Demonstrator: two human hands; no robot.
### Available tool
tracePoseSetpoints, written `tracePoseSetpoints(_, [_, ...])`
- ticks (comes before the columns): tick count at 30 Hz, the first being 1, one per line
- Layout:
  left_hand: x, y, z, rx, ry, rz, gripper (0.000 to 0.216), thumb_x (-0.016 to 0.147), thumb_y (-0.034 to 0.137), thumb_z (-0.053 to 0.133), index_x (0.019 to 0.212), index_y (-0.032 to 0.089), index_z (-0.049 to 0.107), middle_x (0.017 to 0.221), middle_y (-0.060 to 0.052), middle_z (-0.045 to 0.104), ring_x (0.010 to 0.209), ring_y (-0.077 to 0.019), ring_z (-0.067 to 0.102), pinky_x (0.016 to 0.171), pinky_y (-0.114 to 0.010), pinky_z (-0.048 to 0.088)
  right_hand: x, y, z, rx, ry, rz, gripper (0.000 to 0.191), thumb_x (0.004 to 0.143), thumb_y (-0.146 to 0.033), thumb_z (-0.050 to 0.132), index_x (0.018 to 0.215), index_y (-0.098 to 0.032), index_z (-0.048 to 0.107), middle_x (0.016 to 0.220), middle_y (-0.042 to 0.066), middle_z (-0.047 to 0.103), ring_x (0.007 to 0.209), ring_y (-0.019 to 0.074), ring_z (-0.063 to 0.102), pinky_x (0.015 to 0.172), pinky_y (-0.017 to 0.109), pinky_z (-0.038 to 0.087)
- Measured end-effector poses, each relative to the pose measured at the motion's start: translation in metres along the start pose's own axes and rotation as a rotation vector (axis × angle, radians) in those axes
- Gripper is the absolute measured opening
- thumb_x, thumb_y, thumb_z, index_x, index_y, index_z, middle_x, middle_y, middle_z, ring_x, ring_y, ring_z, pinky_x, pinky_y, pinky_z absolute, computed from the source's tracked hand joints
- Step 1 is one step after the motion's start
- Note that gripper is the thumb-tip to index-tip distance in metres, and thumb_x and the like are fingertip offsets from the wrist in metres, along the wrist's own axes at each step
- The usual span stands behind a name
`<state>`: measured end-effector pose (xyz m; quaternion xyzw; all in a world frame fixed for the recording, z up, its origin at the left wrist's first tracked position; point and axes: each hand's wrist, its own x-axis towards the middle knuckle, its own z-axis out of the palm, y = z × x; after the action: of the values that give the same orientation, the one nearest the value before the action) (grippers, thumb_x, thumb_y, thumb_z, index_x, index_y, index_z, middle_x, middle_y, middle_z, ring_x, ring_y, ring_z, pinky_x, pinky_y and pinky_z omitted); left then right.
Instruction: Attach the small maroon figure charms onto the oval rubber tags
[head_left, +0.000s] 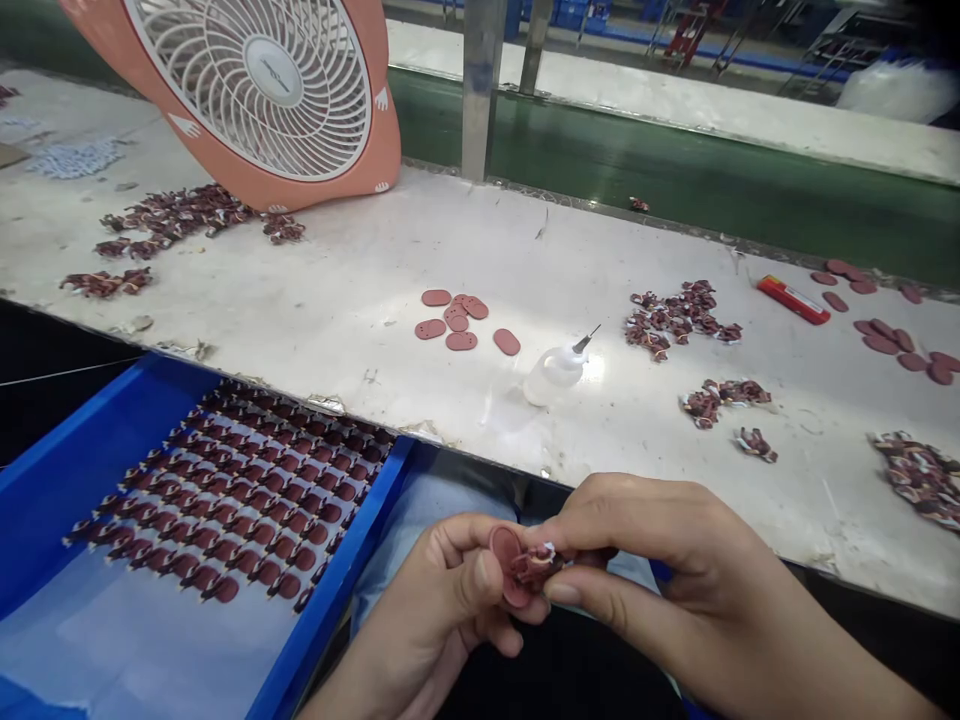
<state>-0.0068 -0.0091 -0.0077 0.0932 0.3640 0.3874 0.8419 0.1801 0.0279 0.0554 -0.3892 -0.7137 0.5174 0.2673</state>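
Note:
In front of the bench edge, my left hand (pixel 465 590) pinches a reddish-brown oval base (pixel 504 548) by its rim, tilted up. My right hand (pixel 645 560) grips a small dark-red figurine (pixel 534 568) with a pale patch, pressed against the face of the base. My fingers partly hide the figurine. On the bench beyond lie several loose oval bases (pixel 461 341) and a white squeeze bottle (pixel 553 375) with a metal needle tip. Piles of similar figurines (pixel 679 318) lie to the right of the bottle.
A blue tray (pixel 330 600) at lower left holds rows of figurines on bases. An orange fan (pixel 382 130) stands at the back left by more figurines. A red box (pixel 793 300) and more bases lie at right. A metal post (pixel 480 90) rises behind the bench (pixel 345 270).

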Motion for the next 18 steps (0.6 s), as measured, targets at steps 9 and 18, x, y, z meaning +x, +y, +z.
tracePoseSetpoints(9, [-0.0027,-0.0007,-0.0006,-0.001,0.013,0.008,0.029,0.063,0.043,0.084,0.069,0.017,0.074,0.066,-0.001,0.070,0.061,-0.0098,0.065,0.049,-0.013,0.049,0.0031,-0.0027,0.0000,-0.122,-0.031,-0.058,0.012,0.091,-0.013,0.065,0.094,-0.023,0.070,0.083,-0.004,0.070,0.075,0.0085,0.066,0.068,0.018,0.051])
tracePoseSetpoints(18, [-0.0027,-0.0019,-0.0055,0.001,-0.005,0.001,0.030,0.065,0.044,0.083,0.077,0.018,0.075,0.066,-0.001,0.071,0.062,-0.0103,0.066,0.049,-0.012,0.048,0.0068,-0.0053,-0.0037,-0.154,-0.108,-0.089,0.013,0.094,-0.012,0.061,0.091,-0.022,0.068,0.084,-0.003,0.070,0.076,0.0088,0.066,0.069,0.017,0.051])
